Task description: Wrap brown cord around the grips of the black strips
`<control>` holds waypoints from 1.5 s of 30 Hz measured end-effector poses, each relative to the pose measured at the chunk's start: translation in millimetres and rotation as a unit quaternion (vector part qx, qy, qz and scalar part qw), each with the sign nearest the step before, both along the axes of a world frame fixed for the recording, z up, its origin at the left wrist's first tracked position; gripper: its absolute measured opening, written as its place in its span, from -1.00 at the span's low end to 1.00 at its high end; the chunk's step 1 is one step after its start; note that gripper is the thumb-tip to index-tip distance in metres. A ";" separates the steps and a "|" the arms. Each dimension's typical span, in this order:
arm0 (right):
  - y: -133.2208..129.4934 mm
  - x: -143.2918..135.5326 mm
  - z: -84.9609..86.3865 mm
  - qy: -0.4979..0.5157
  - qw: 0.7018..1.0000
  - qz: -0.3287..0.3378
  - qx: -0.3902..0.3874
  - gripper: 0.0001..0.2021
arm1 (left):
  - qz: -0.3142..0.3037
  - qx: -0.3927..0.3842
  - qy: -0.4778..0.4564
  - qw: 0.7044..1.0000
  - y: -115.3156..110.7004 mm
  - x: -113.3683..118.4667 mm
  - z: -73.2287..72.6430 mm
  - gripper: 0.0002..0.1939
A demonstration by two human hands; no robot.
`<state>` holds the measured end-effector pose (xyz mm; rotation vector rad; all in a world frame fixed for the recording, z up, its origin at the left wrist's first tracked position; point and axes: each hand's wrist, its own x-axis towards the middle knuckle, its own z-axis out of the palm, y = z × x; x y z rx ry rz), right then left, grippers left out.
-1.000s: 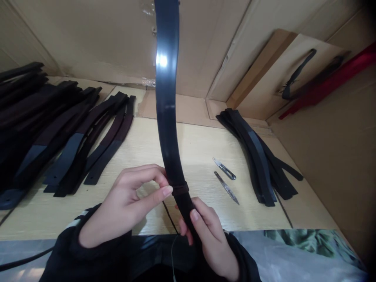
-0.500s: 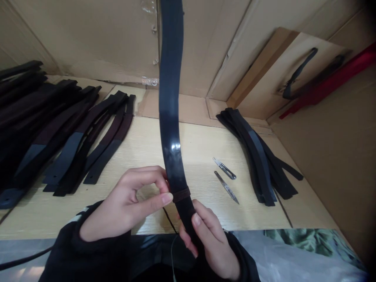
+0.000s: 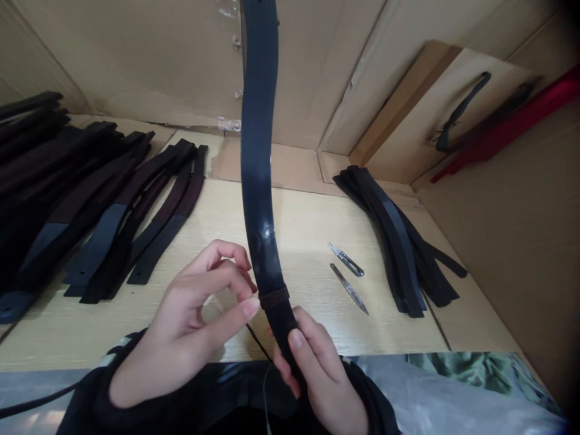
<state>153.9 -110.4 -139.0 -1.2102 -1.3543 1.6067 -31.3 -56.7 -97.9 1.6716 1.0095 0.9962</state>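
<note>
A long black strap [image 3: 259,145] rises upright in front of me, smooth and shiny above. A narrow dark brown band [image 3: 274,298] crosses it near its lower part. My right hand [image 3: 319,368] is closed round the strap below the band, thumb on the front and fingers behind. At the band's left edge, my left hand [image 3: 203,302] pinches with thumb and forefinger, its other fingers curled. Whatever lies between those fingertips is too small to make out. To the right on the table lie thread snips [image 3: 347,260] and a pointed metal blade [image 3: 350,289].
Many dark straps [image 3: 104,223] are piled on the left of the table [image 3: 308,229]. A smaller bundle of straps [image 3: 385,235] lies at the right. Cardboard walls [image 3: 172,60] enclose the back and sides. A red strip [image 3: 521,124] hangs on the right.
The strap has shifted slightly left in my right hand. My left hand has moved a little left and its fingers have lifted somewhat, while the thumb and forefinger stay near the band's edge.
</note>
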 end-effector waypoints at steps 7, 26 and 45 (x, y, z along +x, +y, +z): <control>1.3 0.1 5.1 -0.029 0.999 -0.003 0.028 -0.65 | 0.012 0.068 0.039 0.997 -11.5 6.9 10.2 -0.87; -1.1 4.1 -0.1 0.003 0.999 0.022 0.037 -0.64 | 0.004 0.030 0.041 0.999 -3.4 -1.9 2.2 -0.90; 7.8 7.0 -24.8 0.422 0.880 0.164 -0.144 -0.60 | -0.163 -0.137 -0.227 0.950 9.2 11.8 -13.1 -0.86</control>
